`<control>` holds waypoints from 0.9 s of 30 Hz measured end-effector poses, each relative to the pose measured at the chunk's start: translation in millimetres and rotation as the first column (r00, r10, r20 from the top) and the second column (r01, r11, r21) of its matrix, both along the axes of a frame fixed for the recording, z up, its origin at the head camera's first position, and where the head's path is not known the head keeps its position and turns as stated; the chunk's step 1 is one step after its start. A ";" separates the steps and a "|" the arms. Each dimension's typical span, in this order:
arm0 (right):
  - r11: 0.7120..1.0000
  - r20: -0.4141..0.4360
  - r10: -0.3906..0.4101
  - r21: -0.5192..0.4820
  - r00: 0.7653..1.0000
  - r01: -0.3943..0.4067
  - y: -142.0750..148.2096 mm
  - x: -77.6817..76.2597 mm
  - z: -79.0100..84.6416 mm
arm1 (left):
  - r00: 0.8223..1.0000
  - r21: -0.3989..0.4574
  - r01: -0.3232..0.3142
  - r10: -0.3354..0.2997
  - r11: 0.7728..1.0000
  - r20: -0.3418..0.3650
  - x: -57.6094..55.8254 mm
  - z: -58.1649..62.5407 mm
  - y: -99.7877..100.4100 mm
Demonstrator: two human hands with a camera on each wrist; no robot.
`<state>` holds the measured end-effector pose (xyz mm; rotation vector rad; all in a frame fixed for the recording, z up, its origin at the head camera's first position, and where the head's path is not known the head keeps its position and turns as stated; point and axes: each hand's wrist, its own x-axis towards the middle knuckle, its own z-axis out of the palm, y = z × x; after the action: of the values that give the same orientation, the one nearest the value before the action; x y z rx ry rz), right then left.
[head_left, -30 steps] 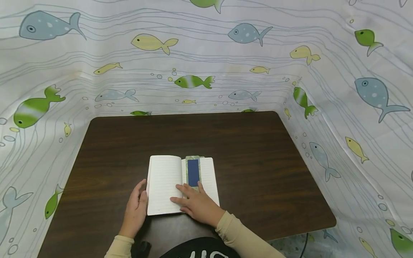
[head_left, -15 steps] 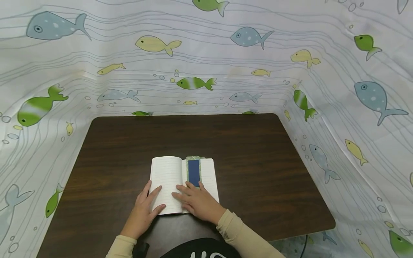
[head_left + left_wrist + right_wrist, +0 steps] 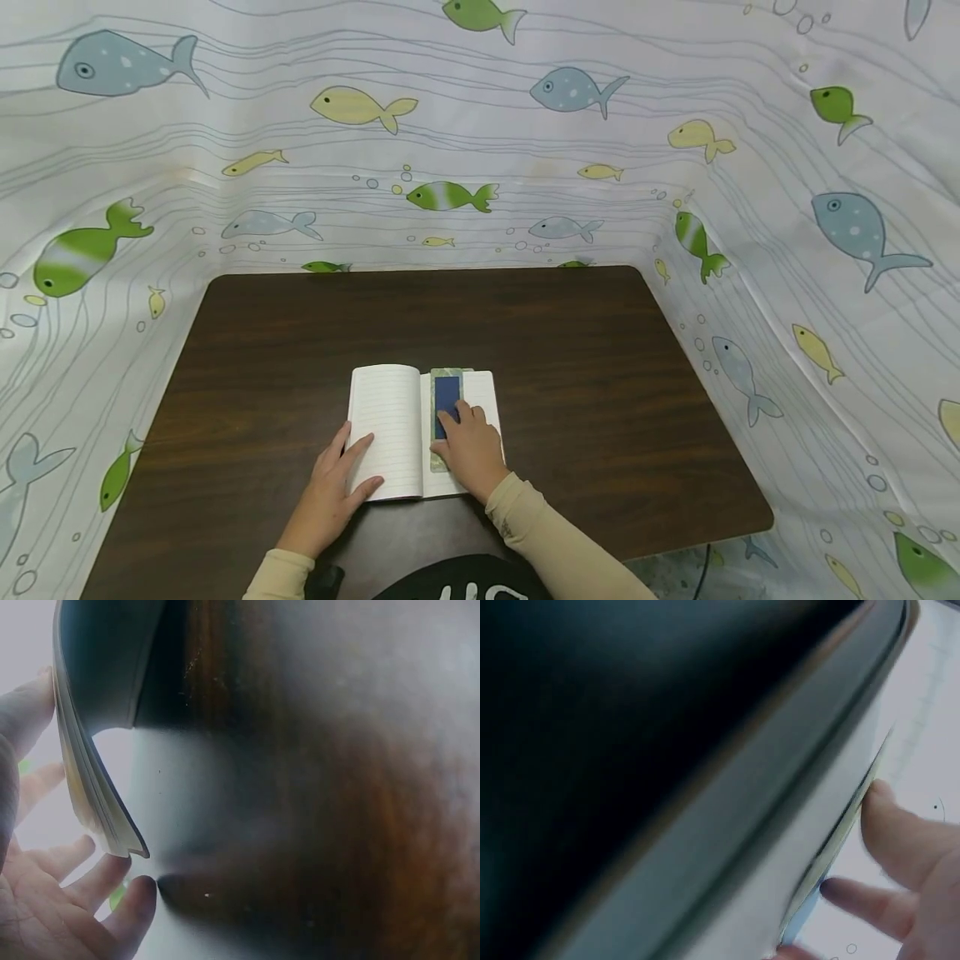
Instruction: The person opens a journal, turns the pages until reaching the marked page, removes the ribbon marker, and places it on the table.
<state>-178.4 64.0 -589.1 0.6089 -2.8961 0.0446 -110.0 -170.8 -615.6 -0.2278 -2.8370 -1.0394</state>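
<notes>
A notebook [image 3: 384, 417] with lined pages lies spread on the brown table. On its right page, beside the fold, is a pale green-edged bookmark with a dark blue middle [image 3: 447, 393]. My right hand [image 3: 477, 452] lies over the bookmark's lower half, thumb near its left edge and fingertips on its face; in the right wrist view the thumb touches the bookmark's [image 3: 832, 851] edge. My left hand [image 3: 324, 492] rests at the notebook's lower left, thumb and a finger on the page, other fingers along the outer edge. The left wrist view shows its fingers around the page edges [image 3: 94, 787].
The brown table [image 3: 600, 400] extends behind and to both sides of the notebook. A white fish-print cloth [image 3: 465, 133] surrounds the table on the back and sides. A dark garment with white marks [image 3: 465, 579] is at the near edge.
My left hand went from beside the notebook's left edge onto the page about half a second ago. My right hand has since moved from the fold right and up onto the bookmark.
</notes>
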 end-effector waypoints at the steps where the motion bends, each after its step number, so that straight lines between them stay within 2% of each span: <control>1: 1.000 0.001 -0.016 -0.002 1.000 0.016 -0.3 -0.2 -1.7 | 1.000 -0.003 0.001 -0.001 1.000 -0.004 -0.1 -0.2 0.2; 5: 0.995 0.041 -0.096 -0.028 0.995 0.097 -0.6 -3.6 -1.2 | 1.000 0.002 0.005 -0.005 1.000 -0.019 -0.4 -0.6 1.0; 8: 0.985 0.142 -0.130 -0.091 0.981 0.144 -1.2 -10.0 1.2 | 1.000 0.007 0.005 -0.004 1.000 -0.019 -0.1 -0.6 1.4; 14: 0.952 0.369 -0.136 -0.207 0.919 0.224 -4.3 -22.3 4.9 | 1.000 0.009 0.000 0.000 1.000 -0.006 0.1 -1.1 1.6; 21: 0.945 0.446 -0.149 -0.200 0.883 0.260 -5.6 -30.7 10.1 | 1.000 0.019 -0.003 0.003 1.000 0.004 0.2 -1.3 1.7; 24: 0.937 0.505 -0.143 -0.207 0.851 0.280 -4.6 -33.2 13.0 | 1.000 0.012 -0.003 0.003 1.000 -0.002 0.6 -1.6 1.6; 27: 0.916 0.552 -0.125 -0.256 0.825 0.310 -4.0 -34.3 14.7 | 1.000 0.007 -0.005 0.005 1.000 -0.008 1.3 -1.5 1.4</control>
<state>-212.6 60.0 -574.4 0.2094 -3.3337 0.7794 -108.7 -169.4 -617.2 -0.2242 -2.8249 -1.0445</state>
